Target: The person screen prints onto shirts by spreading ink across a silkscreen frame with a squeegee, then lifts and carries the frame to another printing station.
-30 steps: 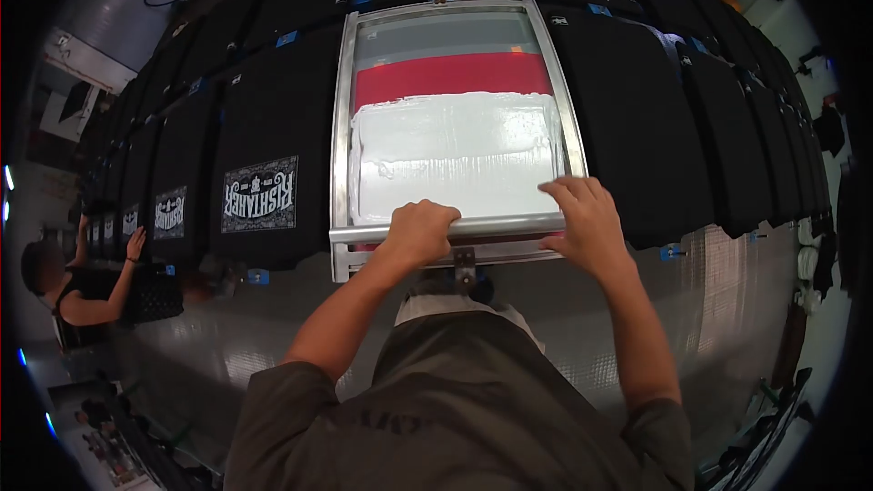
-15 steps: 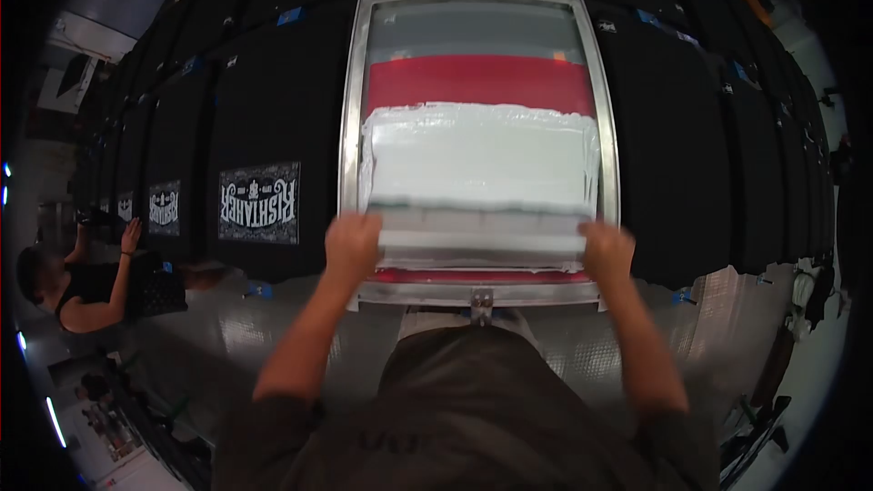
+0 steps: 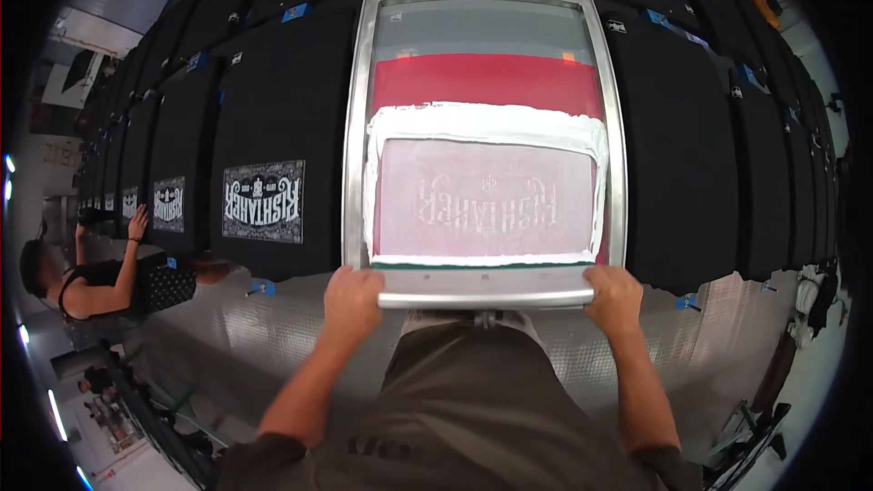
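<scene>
A wide metal squeegee (image 3: pixel 486 288) lies across the near end of a framed printing screen (image 3: pixel 361 118). My left hand (image 3: pixel 353 305) is closed round its left end, and my right hand (image 3: pixel 615 302) grips the right end. White ink (image 3: pixel 486 122) forms a thick band across the upper part of the mesh, with ridges down both sides and a thin line by the blade. Between them a lettered design (image 3: pixel 486 200) shows through a thin pinkish-white film. Red tape (image 3: pixel 482 77) borders the ink at the far side. Whatever lies beneath the screen is hidden.
Black garments on boards stand in rows to both sides. The nearest one at left (image 3: pixel 273 100) bears a white lettered print (image 3: pixel 263 203); another black garment (image 3: pixel 677 155) is at right. A co-worker (image 3: pixel 100 282) reaches toward the boards at far left. Textured metal flooring (image 3: pixel 264 345) lies below.
Both my hands have drawn the squeegee toward me, from over the lower mesh to the frame's near edge. The thick white ink has been swept off the design, whose lettering now shows.
</scene>
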Motion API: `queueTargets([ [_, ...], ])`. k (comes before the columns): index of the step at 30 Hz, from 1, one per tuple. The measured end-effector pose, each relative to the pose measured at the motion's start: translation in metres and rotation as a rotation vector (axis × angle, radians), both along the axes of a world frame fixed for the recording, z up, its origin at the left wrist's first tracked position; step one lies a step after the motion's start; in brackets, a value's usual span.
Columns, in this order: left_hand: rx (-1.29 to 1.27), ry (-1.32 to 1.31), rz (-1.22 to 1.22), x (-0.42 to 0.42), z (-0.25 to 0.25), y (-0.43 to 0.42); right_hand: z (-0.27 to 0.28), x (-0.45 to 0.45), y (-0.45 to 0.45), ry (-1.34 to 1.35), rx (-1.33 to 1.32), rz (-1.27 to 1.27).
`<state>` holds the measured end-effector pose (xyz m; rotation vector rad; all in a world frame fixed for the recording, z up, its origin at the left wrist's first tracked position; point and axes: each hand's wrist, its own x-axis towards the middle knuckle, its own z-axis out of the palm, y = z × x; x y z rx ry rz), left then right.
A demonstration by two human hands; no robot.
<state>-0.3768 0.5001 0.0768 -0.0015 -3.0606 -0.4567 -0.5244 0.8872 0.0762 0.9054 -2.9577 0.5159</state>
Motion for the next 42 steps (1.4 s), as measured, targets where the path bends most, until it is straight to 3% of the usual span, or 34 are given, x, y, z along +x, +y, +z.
queueTargets([
  [2, 0.035, 0.19, 0.027, 0.001, -0.006, 0.01, -0.016, 0.002, 0.003, 0.082, -0.025, -0.013],
  [4, -0.037, 0.203, -0.019, -0.028, -0.019, -0.005, -0.029, -0.012, 0.002, 0.18, 0.031, -0.024],
  [8, -0.154, 0.323, -0.054, -0.146, -0.048, -0.045, -0.037, -0.126, -0.03, 0.188, 0.12, -0.061],
  [12, -0.092, -0.049, -0.017, -0.198, 0.009, -0.055, 0.016, -0.17, -0.054, -0.059, 0.256, -0.089],
  [15, -0.19, -0.056, -0.082, -0.129, 0.032, -0.043, 0.028, -0.112, -0.028, -0.023, 0.263, -0.008],
  [17, -0.014, -0.032, -0.085, -0.072, 0.036, -0.026, 0.02, -0.059, -0.009, -0.086, 0.109, 0.014],
  [19, 0.031, -0.051, -0.056, -0.03, 0.023, -0.009, -0.003, -0.019, 0.006, -0.104, 0.068, 0.033],
  [23, -0.007, 0.228, 0.045, -0.001, -0.022, 0.007, -0.019, 0.001, 0.002, 0.084, -0.07, -0.029],
  [26, -0.086, 0.25, 0.009, -0.08, -0.026, -0.019, -0.034, -0.068, -0.014, 0.156, 0.088, -0.058],
  [28, -0.108, 0.244, 0.002, -0.144, -0.031, -0.04, -0.037, -0.131, -0.032, 0.208, 0.061, -0.03],
  [30, -0.099, 0.118, 0.016, -0.198, -0.029, -0.059, -0.023, -0.181, -0.05, 0.094, 0.117, -0.061],
  [33, -0.276, -0.298, 0.113, -0.244, 0.03, -0.05, 0.018, -0.222, -0.075, -0.087, 0.353, -0.054],
  [34, -0.279, -0.29, 0.106, -0.251, 0.031, -0.045, 0.02, -0.23, -0.077, -0.122, 0.379, -0.048],
  [36, -0.457, -0.321, 0.123, -0.269, 0.027, -0.03, 0.024, -0.228, -0.08, -0.16, 0.347, -0.14],
  [38, -0.19, -0.032, -0.05, -0.272, 0.003, 0.006, 0.016, -0.205, -0.077, 0.067, 0.077, -0.176],
  [40, -0.126, -0.131, -0.131, -0.279, 0.01, 0.04, 0.008, -0.168, -0.075, 0.362, -0.186, -0.212],
  [42, -0.111, -0.114, -0.105, -0.285, 0.021, 0.033, 0.02, -0.114, -0.072, 0.329, -0.344, -0.277],
])
